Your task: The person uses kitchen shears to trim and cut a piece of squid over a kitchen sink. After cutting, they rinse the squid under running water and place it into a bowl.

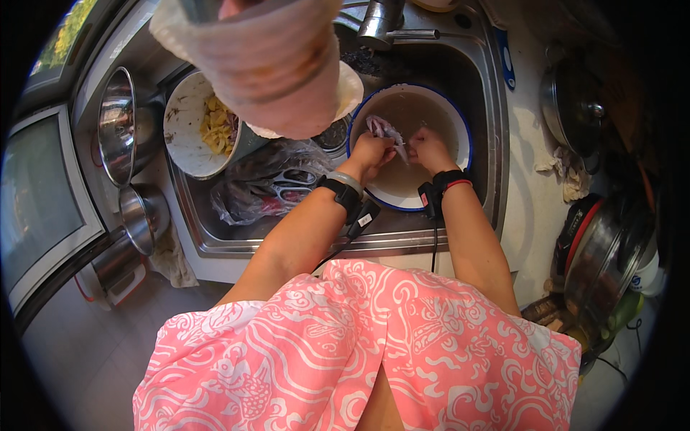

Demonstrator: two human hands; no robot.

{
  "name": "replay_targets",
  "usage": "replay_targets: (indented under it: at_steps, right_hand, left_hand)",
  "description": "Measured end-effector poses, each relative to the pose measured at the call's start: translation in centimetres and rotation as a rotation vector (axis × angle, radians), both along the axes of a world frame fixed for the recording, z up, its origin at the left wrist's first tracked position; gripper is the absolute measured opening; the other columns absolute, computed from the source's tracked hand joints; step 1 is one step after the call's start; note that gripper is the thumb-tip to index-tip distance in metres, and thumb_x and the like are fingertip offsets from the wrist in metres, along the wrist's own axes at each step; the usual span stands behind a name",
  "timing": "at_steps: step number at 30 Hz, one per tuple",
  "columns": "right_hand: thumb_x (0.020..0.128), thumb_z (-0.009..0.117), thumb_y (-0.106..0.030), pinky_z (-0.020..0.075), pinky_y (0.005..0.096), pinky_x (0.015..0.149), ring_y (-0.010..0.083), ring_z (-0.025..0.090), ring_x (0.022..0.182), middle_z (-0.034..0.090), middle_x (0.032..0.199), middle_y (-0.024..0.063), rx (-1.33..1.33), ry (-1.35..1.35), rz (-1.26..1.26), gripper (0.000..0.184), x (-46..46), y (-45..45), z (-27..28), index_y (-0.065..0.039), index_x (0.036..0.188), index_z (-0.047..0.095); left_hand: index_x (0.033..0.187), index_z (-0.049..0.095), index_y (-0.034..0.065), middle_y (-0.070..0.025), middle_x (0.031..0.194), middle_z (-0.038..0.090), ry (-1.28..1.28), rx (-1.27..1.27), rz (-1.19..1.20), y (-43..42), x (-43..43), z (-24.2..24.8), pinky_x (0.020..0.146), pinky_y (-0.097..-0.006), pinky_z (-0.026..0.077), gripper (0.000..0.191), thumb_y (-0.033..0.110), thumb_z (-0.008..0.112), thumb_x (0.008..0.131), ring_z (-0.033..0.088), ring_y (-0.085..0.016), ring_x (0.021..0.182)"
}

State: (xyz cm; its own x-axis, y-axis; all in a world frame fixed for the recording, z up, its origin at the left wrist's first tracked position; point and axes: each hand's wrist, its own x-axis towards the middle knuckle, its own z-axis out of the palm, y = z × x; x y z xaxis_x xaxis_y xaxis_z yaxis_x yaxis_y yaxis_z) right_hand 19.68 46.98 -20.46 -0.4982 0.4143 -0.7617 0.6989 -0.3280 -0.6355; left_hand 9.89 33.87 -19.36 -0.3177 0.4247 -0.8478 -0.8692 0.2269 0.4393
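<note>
My left hand (372,151) grips a small, pale, wet fish (384,129) above a white enamel basin with a blue rim (468,145). Murky brownish water (404,180) fills much of the basin, which stands in the right part of a steel sink. Beside the fish's lower end is my right hand (428,148), fingers curled; whether it pinches the fish is hard to make out. To the left, scissors with pale handles (294,183) lie on a clear plastic bag (237,202) holding dark, fish-like shapes.
A white bucket (180,134) with yellow scraps leans at the sink's left. The steel faucet (380,27) stands behind the basin. A blurred pale cloth-like thing (269,70) hides the upper middle. Steel pots and a lidded pan (574,108) flank the sink.
</note>
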Motion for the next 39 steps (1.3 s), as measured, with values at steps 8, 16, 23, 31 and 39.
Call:
replay_targets:
  at_steps: [8,16,23,31,39]
  right_hand:
    - [0.090,0.061,-0.016,0.0452,0.0259,0.054,0.0121,0.057,0.065,0.061,0.074,0.0052,-0.062,0.155,0.124,0.013,0.1,0.0,0.1,-0.003,0.092,0.061]
    - [0.094,0.056,-0.017,0.0513,0.0245,0.064,0.0107,0.059,0.071,0.062,0.082,0.0025,-0.136,0.007,0.107,0.012,-0.5,-0.3,1.0,-0.006,0.094,0.060]
    - [0.098,0.053,-0.024,0.0523,0.0249,0.069,0.0098,0.061,0.076,0.063,0.085,0.0022,-0.207,0.117,0.140,0.019,-0.5,-0.9,0.8,-0.007,0.101,0.059]
    - [0.098,0.052,-0.029,0.0477,0.0292,0.077,0.0147,0.060,0.085,0.065,0.097,0.0084,-0.232,0.205,-0.005,0.035,-0.7,-1.3,-1.9,0.001,0.113,0.060]
    - [0.098,0.048,-0.028,0.0478,0.0306,0.073,0.0190,0.060,0.076,0.064,0.086,0.0095,-0.158,0.188,0.065,0.034,-0.7,-1.7,-1.0,0.002,0.106,0.061]
  left_hand:
    - [0.099,0.056,0.0046,-0.0054,0.087,0.059,-0.041,0.017,-0.014,0.1,-0.1,-0.1,0.061,-0.0260,0.054,0.008,0.005,0.057,0.091,0.058,-0.015,0.075]
    - [0.099,0.055,0.0050,-0.0046,0.083,0.058,-0.058,-0.027,0.014,0.2,0.3,-0.1,0.059,-0.0249,0.053,0.008,0.010,0.057,0.094,0.057,-0.014,0.071]
    - [0.100,0.055,0.0071,-0.0032,0.081,0.057,-0.111,-0.007,0.010,0.0,0.1,-0.2,0.059,-0.0245,0.053,0.010,0.016,0.052,0.097,0.056,-0.013,0.070]
    - [0.106,0.055,0.0110,-0.0020,0.087,0.059,-0.063,-0.054,-0.142,0.3,0.5,0.7,0.064,-0.0263,0.052,0.021,0.028,0.045,0.101,0.056,-0.012,0.072]
    - [0.116,0.052,0.0114,-0.0046,0.102,0.060,-0.178,-0.050,-0.071,0.3,0.8,0.6,0.079,-0.0349,0.051,0.023,0.025,0.039,0.102,0.057,-0.017,0.086]
